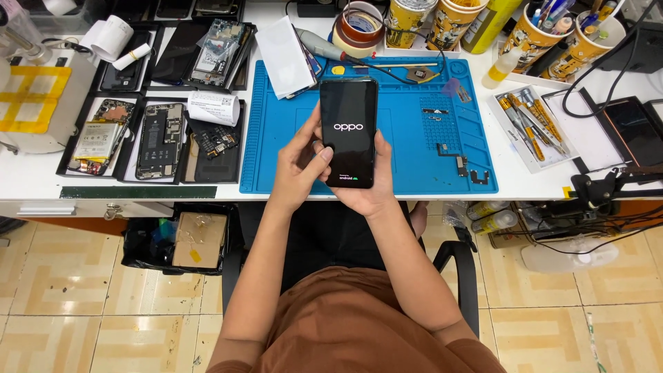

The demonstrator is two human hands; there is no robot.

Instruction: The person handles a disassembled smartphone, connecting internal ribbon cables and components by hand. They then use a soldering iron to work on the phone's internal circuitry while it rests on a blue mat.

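A black smartphone (348, 121) with its screen lit, showing white start-up lettering, is held upright over the near edge of a blue work mat (407, 166). My right hand (369, 188) cradles the phone from below and along its right side. My left hand (298, 164) grips its left edge, thumb resting on the lower part of the screen.
Black trays (183, 169) with opened phones and parts lie at the left. A tray of screwdrivers (528, 124), cups of tools (552, 38) and tape rolls (359, 27) stand at the back and right. Small parts (461, 164) lie on the mat. A black bin (148, 242) is under the white desk (41, 181).
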